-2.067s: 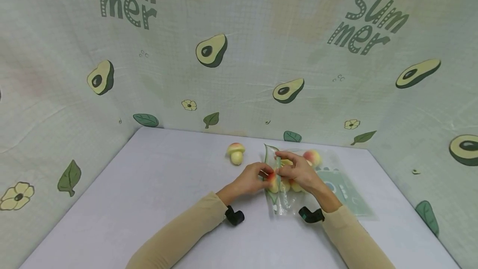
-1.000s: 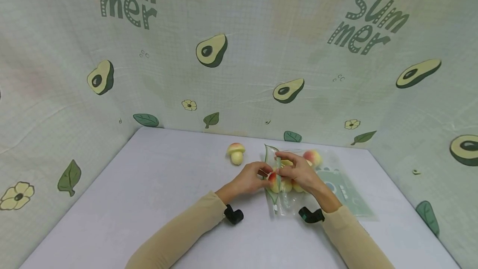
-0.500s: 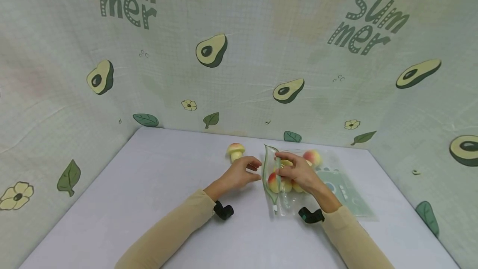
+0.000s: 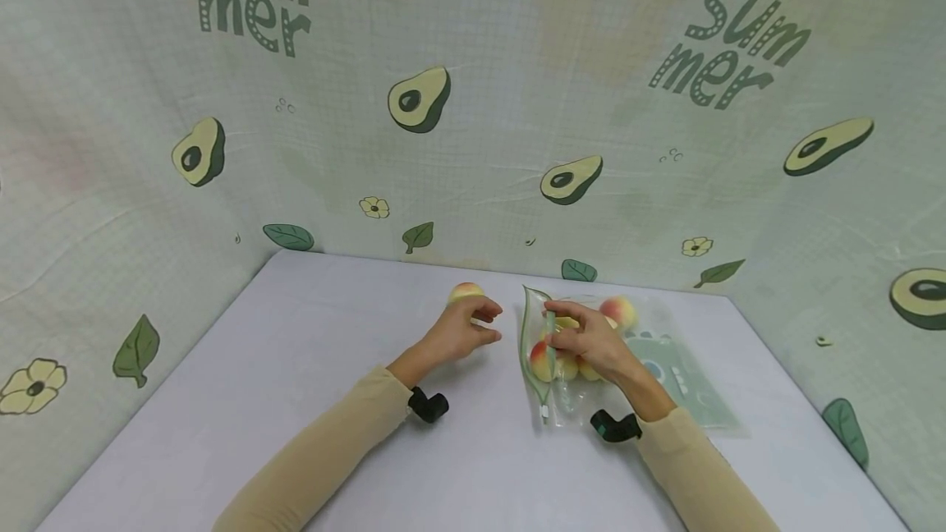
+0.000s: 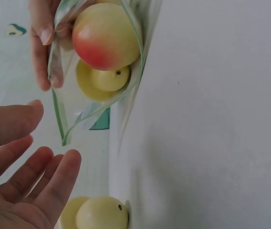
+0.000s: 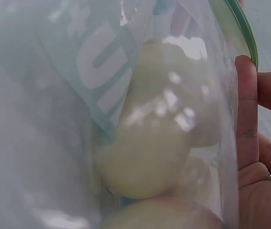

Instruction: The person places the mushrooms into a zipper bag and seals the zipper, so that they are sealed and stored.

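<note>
Head view: the left hand [image 4: 454, 331] has let go of everything, its thumb and fingers apart and loosely bent, reaching over the white tabletop [image 4: 296, 351]. Just beyond it, partly hidden by its knuckles, stands a yellow mushroom-shaped piece with a reddish cap [image 4: 466, 291]; whether hand and piece touch cannot be told. The right hand [image 4: 591, 341] pinches the near layer of a clear plastic zip bag with a green print [image 4: 695, 388] close to its green-edged mouth, which gapes toward the left hand. Under and around the right hand, inside the bag, lie several rounded yellow-and-red pieces [image 4: 619, 312]. Both arms wear beige sleeves [image 4: 325, 442], and a pale cloth printed with avocados [image 4: 488, 23] hangs beyond the hands.

Left wrist view: the left hand's fingers are spread and grasp nothing. Past its fingertips is the open bag mouth, with a large red-and-yellow rounded piece [image 5: 108, 37] and a yellow mushroom-shaped piece [image 5: 108, 80] in it; the right hand's fingers hold the rim. The loose mushroom-shaped piece shows partly, below the left hand's fingers.

Right wrist view: blurred, pale rounded pieces lie behind the film, beside the right hand's fingers, which are at the bag's green edge.
</note>
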`<action>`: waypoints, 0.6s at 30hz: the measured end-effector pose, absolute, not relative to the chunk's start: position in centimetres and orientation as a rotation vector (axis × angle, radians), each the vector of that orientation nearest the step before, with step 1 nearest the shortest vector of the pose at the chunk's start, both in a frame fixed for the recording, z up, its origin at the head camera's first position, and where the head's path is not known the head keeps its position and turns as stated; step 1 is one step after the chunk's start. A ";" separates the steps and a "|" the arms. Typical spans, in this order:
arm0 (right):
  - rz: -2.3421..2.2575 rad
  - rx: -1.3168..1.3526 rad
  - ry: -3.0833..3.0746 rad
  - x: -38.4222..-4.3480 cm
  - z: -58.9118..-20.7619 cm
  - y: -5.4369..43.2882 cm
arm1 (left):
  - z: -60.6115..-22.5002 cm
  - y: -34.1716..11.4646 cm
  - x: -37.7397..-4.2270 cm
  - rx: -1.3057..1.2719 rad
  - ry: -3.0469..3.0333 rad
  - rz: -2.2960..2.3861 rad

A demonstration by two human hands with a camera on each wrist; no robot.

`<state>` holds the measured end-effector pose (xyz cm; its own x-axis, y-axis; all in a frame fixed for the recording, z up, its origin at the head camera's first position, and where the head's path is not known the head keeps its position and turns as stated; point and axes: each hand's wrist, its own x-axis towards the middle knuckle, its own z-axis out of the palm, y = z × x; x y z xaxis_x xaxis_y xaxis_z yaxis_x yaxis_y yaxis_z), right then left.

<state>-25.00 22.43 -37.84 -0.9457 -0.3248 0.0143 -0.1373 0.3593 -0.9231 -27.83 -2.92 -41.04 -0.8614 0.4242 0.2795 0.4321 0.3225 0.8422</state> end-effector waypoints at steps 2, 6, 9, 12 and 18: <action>-1.642 -0.423 2.437 -25.0 -37.9 22.4 | -40.8 -3.2 -27.9 -0.828 -2.542 -1.607; -1.660 -0.430 2.437 -26.0 -39.3 23.0 | -40.5 -3.8 -28.3 -0.826 -2.534 -1.557; -1.653 -0.445 2.455 -26.0 -39.5 23.1 | -40.3 -4.2 -28.7 -0.823 -2.529 -1.547; -1.646 -0.454 2.468 -26.0 -39.5 23.1 | -40.0 -4.6 -29.0 -0.834 -2.527 -1.524; -1.654 -0.443 2.471 -25.9 -39.3 23.0 | -39.8 -5.1 -29.8 -0.842 -2.495 -1.481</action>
